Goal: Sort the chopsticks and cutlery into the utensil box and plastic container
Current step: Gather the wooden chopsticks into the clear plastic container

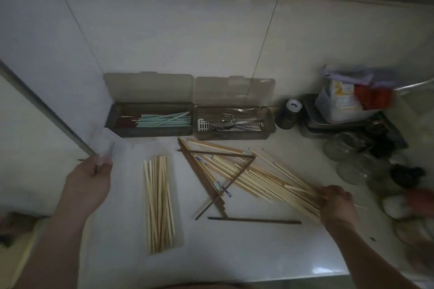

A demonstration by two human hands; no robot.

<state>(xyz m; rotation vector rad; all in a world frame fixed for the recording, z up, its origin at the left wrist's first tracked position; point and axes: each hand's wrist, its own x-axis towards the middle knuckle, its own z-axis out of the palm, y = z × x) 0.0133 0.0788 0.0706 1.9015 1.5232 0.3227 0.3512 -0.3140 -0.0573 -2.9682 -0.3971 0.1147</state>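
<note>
While right hand [336, 202] fingers [328, 193] grip loose chopsticks [258, 176]

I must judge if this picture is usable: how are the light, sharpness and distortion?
Head view: dim overall, glare on the counter edge; jars and the right border are blurred; wide-angle bending curves the wall lines; the bamboo chopsticks in the clear container stay readable.

Single head-worn wide-angle view, looking forward and steeply down onto the table [234, 253] from close above its near edge, toward the back wall.
</note>
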